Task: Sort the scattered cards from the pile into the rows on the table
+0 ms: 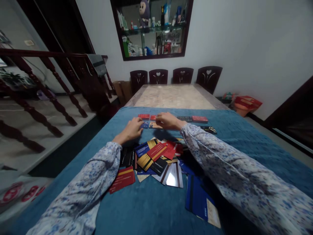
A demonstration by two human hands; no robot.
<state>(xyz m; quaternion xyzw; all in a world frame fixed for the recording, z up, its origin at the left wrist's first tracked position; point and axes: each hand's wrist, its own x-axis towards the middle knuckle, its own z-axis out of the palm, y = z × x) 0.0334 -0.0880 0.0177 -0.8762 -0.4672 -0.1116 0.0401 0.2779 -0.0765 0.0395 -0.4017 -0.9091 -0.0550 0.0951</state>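
A heap of plastic cards (156,156) in red, blue, black and gold lies on the blue cloth (146,205) in front of me. Further out, a few cards lie in rows: red cards (143,116), a blue card (145,125) and a beige card (154,125). My left hand (132,129) rests curled with its fingertips at the blue card. My right hand (167,120) lies palm down over the beige card, fingers bent onto it. More row cards, a dark one (184,118) and a red one (200,119), lie to the right of that hand.
A black and gold card (209,130) lies alone at the right. A blue booklet (200,202) sits near my right forearm. Beyond the cloth is bare marble tabletop (173,96) with several dark chairs (182,75). A wooden stair railing (49,85) runs at the left.
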